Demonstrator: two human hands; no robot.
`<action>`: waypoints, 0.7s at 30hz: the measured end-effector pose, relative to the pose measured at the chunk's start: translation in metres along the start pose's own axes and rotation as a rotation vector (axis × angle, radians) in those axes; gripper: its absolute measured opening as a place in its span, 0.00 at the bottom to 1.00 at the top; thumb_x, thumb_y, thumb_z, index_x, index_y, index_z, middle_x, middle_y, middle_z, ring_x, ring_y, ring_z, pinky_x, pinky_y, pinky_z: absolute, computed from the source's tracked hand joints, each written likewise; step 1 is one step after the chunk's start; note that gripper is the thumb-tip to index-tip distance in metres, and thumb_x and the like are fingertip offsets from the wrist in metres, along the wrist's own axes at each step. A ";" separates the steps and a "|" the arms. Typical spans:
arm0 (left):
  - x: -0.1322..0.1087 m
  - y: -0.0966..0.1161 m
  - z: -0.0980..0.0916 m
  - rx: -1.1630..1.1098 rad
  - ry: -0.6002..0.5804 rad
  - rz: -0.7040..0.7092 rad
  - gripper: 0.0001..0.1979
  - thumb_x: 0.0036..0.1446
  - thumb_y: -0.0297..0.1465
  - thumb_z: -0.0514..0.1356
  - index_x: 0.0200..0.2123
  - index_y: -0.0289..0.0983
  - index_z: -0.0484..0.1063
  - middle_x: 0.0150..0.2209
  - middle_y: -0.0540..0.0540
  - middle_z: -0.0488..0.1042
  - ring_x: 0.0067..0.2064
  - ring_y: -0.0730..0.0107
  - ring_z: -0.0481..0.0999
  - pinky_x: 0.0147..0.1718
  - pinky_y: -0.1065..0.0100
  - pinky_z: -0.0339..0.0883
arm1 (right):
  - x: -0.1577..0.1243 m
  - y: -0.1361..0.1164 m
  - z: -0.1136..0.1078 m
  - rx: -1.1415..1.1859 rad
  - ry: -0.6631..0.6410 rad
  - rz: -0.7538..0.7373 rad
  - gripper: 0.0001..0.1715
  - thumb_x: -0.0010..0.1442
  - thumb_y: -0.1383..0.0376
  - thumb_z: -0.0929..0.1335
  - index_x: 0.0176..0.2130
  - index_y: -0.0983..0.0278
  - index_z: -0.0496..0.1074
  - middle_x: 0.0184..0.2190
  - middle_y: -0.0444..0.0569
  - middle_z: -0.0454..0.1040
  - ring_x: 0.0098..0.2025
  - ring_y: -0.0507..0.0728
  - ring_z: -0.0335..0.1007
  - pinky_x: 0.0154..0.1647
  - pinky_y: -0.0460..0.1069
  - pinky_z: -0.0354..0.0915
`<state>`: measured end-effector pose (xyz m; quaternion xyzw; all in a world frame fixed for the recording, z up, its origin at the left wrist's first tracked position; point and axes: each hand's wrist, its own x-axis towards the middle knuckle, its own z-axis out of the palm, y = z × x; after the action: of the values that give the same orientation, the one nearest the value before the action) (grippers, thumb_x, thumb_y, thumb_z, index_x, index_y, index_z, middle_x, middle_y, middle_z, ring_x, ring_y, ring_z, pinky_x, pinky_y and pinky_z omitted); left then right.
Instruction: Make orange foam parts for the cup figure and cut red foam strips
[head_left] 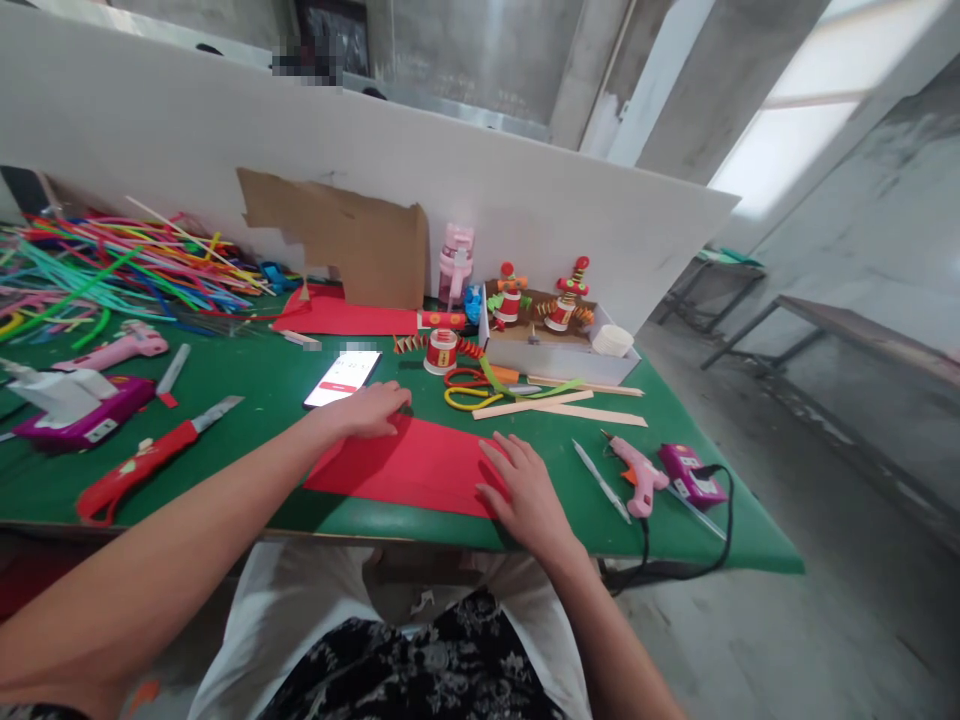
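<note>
A sheet of red paper (pixel 420 462) lies flat near the table's front edge. My left hand (pixel 375 410) rests at its far left edge, fingers a little bent and thumb apart from them. Over the sheet's right end, my right hand (pixel 529 495) lies open with its fingers spread, touching the paper. Just beyond the left hand is a lit phone (pixel 343 378). A paper-cup figure (pixel 442 352) with folded paper arms stands behind the sheet, beside orange-and-yellow-handled scissors (pixel 469 390). Neither hand appears to lift anything.
Right of the sheet lie a pen (pixel 602 482), a pink glue gun (pixel 640 475) and a purple power strip (pixel 691 476) with a trailing cord. Wooden strips (pixel 566 405) lie before a white box (pixel 559 358). At left are a red utility knife (pixel 146 465) and pipe cleaners (pixel 142 265).
</note>
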<state>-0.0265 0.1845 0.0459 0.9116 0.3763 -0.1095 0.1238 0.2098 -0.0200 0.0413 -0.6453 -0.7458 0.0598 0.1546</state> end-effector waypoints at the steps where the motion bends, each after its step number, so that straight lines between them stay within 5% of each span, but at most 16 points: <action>1: 0.000 0.001 -0.001 -0.003 0.000 -0.016 0.21 0.48 0.34 0.62 0.48 0.39 0.71 0.50 0.39 0.73 0.49 0.53 0.74 0.44 0.60 0.67 | -0.002 0.002 0.002 0.003 0.031 -0.004 0.29 0.63 0.65 0.67 0.63 0.66 0.68 0.65 0.59 0.64 0.66 0.70 0.58 0.66 0.66 0.57; 8: -0.011 0.015 -0.016 -0.077 0.092 -0.032 0.08 0.42 0.33 0.62 0.29 0.40 0.71 0.34 0.46 0.77 0.41 0.57 0.75 0.37 0.66 0.65 | -0.017 0.017 0.008 0.013 0.247 -0.006 0.25 0.64 0.66 0.66 0.59 0.65 0.71 0.62 0.60 0.68 0.64 0.69 0.63 0.63 0.66 0.61; 13: -0.080 0.012 -0.030 -0.182 0.352 -0.099 0.17 0.57 0.43 0.48 0.34 0.39 0.70 0.34 0.47 0.76 0.36 0.66 0.72 0.35 0.69 0.64 | -0.024 0.026 0.001 0.088 0.339 0.020 0.22 0.65 0.66 0.65 0.58 0.62 0.71 0.56 0.58 0.73 0.58 0.64 0.69 0.60 0.62 0.66; 17: -0.143 0.014 -0.024 -0.317 0.920 -0.507 0.20 0.54 0.50 0.53 0.35 0.41 0.71 0.30 0.52 0.74 0.31 0.68 0.70 0.31 0.70 0.60 | -0.002 0.013 -0.004 0.121 0.132 0.019 0.24 0.63 0.62 0.70 0.58 0.63 0.71 0.52 0.57 0.75 0.55 0.62 0.71 0.57 0.57 0.68; 21: -0.179 0.015 0.007 -0.282 1.087 -0.610 0.17 0.56 0.49 0.55 0.37 0.43 0.73 0.30 0.53 0.73 0.30 0.67 0.70 0.29 0.69 0.58 | 0.036 -0.007 -0.007 -0.029 -0.171 0.020 0.43 0.52 0.55 0.78 0.61 0.67 0.67 0.54 0.62 0.72 0.55 0.67 0.70 0.57 0.59 0.66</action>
<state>-0.1406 0.0543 0.0935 0.6640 0.6387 0.3887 -0.0024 0.2015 0.0138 0.0557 -0.6472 -0.7506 0.1056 0.0804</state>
